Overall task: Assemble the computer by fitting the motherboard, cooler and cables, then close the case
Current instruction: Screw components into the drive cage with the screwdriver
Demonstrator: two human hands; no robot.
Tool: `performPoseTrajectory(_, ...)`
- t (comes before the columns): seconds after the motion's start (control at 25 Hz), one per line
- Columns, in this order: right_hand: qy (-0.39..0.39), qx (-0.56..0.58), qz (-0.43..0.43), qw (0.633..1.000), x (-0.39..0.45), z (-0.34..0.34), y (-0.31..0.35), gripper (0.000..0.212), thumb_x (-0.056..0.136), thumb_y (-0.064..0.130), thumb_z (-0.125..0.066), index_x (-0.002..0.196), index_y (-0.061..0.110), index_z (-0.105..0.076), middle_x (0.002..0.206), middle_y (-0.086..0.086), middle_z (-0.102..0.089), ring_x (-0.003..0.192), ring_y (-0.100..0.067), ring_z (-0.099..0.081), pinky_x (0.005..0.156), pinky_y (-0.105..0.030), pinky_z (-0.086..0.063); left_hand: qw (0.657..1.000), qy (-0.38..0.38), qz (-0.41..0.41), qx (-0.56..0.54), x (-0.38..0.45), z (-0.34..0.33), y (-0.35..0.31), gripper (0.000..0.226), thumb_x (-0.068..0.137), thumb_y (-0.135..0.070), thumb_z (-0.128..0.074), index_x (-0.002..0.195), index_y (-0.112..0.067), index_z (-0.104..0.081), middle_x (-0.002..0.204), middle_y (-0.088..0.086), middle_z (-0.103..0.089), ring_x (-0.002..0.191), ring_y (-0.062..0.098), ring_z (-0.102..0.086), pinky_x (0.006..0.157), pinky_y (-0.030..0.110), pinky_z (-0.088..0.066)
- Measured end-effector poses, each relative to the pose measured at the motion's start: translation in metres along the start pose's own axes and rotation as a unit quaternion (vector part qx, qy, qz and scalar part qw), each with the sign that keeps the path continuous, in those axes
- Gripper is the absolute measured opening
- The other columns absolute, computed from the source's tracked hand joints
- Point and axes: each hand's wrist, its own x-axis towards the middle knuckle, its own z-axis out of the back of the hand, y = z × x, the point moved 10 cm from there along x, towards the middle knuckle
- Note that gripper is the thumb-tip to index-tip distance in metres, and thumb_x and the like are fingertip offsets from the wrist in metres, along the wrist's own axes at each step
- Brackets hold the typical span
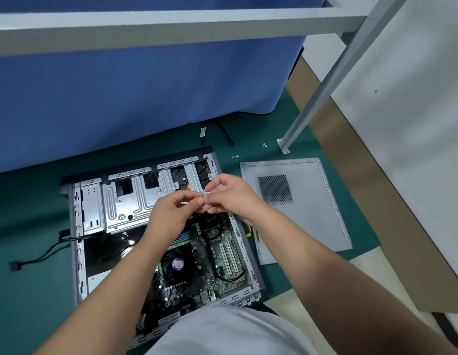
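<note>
In the head view no brand, label or writing can be read: the round purple sticker on the cooler is too blurred to make out, and the markings on the motherboard are too small. The open computer case lies flat on a green mat, its motherboard already seated inside with the black fan cooler on it and two white expansion slots to the cooler's right. Above the case, the left hand and the right hand meet, each pinching with curled fingers an end of a small thin silvery piece; what that piece is cannot be told, since the fingers cover most of it. A black cable trails out of the case's left side onto the mat and ends in a flat connector. The grey side panel, with a dark mesh vent, lies on the mat just to the right of the case. A few small screws sit on the mat beyond the panel, near the foot of a metal frame leg. The near end of the case is hidden by the person's pale shirt and forearms, and a blue cloth hangs behind.
</note>
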Motion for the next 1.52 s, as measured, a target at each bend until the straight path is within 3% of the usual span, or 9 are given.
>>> performPoseTrajectory(0.28,0.067,-0.092,0.020,0.993,0.011,0.005,0.011,0.028,0.094,-0.003,-0.059,0.114,0.017,-0.062,0.100,-0.011,-0.077,0.091,-0.024,-0.074,0.086,-0.033,-0.061,0.997,-0.063,0.024,0.048,0.007,0.009,0.006,0.008,0.093,-0.023,-0.075,0.087,-0.028,-0.077,0.082,-0.007,-0.077,0.061,0.001,-0.065,0.061,0.019,-0.049)
performPoseTrajectory(0.44,-0.145,-0.193,0.064,0.968,0.033,0.098,0.013,0.014,0.096,0.014,-0.061,0.106,0.022,-0.067,0.097,0.004,-0.076,0.090,-0.013,-0.072,0.077,-0.024,-0.054,0.990,-0.111,0.073,-0.046,0.011,0.023,0.022,0.007,0.095,-0.013,-0.072,0.098,-0.016,-0.077,0.087,0.004,-0.079,0.085,0.023,-0.076,0.082,0.033,-0.062)
performPoseTrajectory(0.52,-0.167,-0.323,-0.003,0.932,0.042,0.117,-0.026,0.011,0.098,0.021,-0.061,0.107,0.021,-0.067,0.107,0.001,-0.072,0.099,-0.018,-0.068,0.088,-0.030,-0.054,0.987,-0.111,0.091,-0.074,0.013,0.023,0.027,0.008,0.095,-0.007,-0.070,0.101,-0.009,-0.076,0.090,0.007,-0.079,0.087,0.026,-0.077,0.083,0.032,-0.063)
performPoseTrajectory(0.6,-0.104,-0.391,-0.098,0.909,0.050,0.109,-0.084,0.015,0.098,0.022,-0.062,0.112,0.017,-0.064,0.112,-0.005,-0.068,0.101,-0.023,-0.066,0.095,-0.037,-0.053,0.984,-0.113,0.106,-0.092,0.015,0.022,0.029,0.009,0.095,-0.005,-0.070,0.102,-0.006,-0.076,0.091,0.009,-0.079,0.086,0.026,-0.077,0.081,0.030,-0.063)
performPoseTrajectory(0.88,-0.102,-0.482,-0.173,0.853,0.049,0.092,-0.139,0.021,0.090,-0.002,-0.044,0.097,0.011,-0.059,0.099,-0.008,-0.060,0.088,-0.028,-0.059,0.073,-0.031,-0.048,0.975,-0.135,0.122,-0.131,0.021,0.027,0.031,0.007,0.094,-0.003,-0.070,0.100,-0.004,-0.075,0.091,0.012,-0.079,0.085,0.026,-0.077,0.078,0.029,-0.064)
performPoseTrajectory(1.04,-0.118,-0.416,-0.159,0.888,0.045,0.095,-0.130,0.012,0.091,0.006,-0.051,0.088,0.013,-0.060,0.092,-0.006,-0.063,0.076,-0.021,-0.059,0.064,-0.027,-0.048,0.971,-0.131,0.125,-0.157,0.022,0.026,0.033,0.009,0.097,-0.004,-0.068,0.105,-0.003,-0.072,0.095,0.012,-0.079,0.092,0.027,-0.077,0.084,0.033,-0.062)
performPoseTrajectory(1.2,-0.204,-0.228,0.034,0.951,0.022,0.102,-0.063,0.006,0.095,0.024,-0.062,0.100,0.025,-0.066,0.093,0.001,-0.070,0.083,-0.018,-0.070,0.076,-0.034,-0.058,0.934,-0.124,0.146,-0.300,0.019,0.022,0.037,0.013,0.099,-0.002,-0.062,0.110,0.002,-0.068,0.106,0.020,-0.076,0.101,0.030,-0.076,0.080,0.027,-0.061)
performPoseTrajectory(1.32,-0.148,-0.087,0.119,0.978,0.002,0.088,-0.025,0.023,0.097,0.014,-0.061,0.106,0.034,-0.067,0.109,-0.003,-0.065,0.081,-0.014,-0.074,0.070,-0.025,-0.057,0.885,-0.116,0.167,-0.419,0.017,0.015,0.038,0.013,0.101,0.000,-0.056,0.113,0.000,-0.061,0.115,0.023,-0.074,0.106,0.032,-0.074,0.081,0.031,-0.062)
performPoseTrajectory(1.52,-0.043,-0.265,0.158,0.950,-0.020,0.055,0.005,0.027,0.096,0.014,-0.063,0.120,0.023,-0.073,0.104,0.004,-0.060,0.084,-0.010,-0.064,0.076,-0.018,-0.049,0.800,-0.135,0.173,-0.559,0.000,0.011,0.041,0.020,0.104,-0.005,-0.052,0.123,-0.001,-0.054,0.119,0.021,-0.073,0.108,0.034,-0.073,0.085,0.048,-0.062)
